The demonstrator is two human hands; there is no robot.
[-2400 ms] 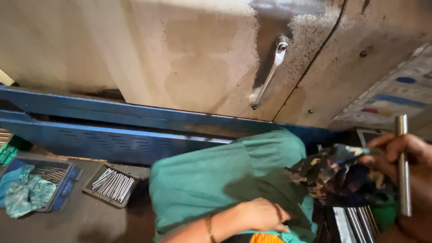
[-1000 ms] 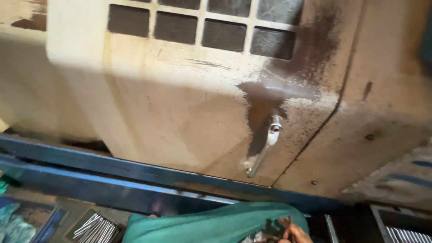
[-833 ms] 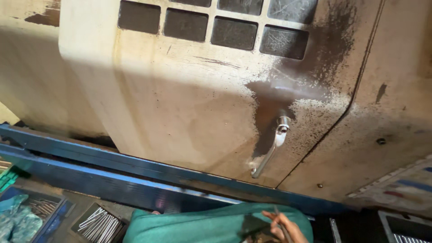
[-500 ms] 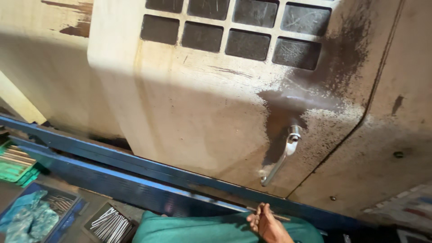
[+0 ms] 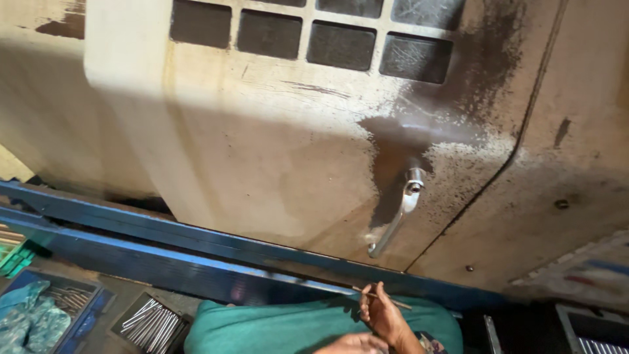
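Note:
My right hand (image 5: 383,316) rises at the bottom centre, fingers closed on a thin rod (image 5: 393,301) that lies almost level just under the blue rail (image 5: 196,252). Only the top of my left hand (image 5: 352,342) shows at the bottom edge, resting on green cloth (image 5: 275,328); its fingers are hidden. Above the hands stands a dirty cream machine door (image 5: 275,164) with a metal lever handle (image 5: 398,216) slanting down to the left. The right hand is below that handle, not touching it.
Dark window panes (image 5: 308,39) run along the door's top. At lower left, a dark tray of metal rods (image 5: 147,321) sits beside a blue tray (image 5: 85,305) holding rods and a bluish rag (image 5: 29,324). Another tray (image 5: 593,334) shows at lower right.
The view tilted up from my lap to the machine door, then shifted left. My right hand, earlier at the right holding a metal rod upright, now sits at bottom centre with a thin rod held level.

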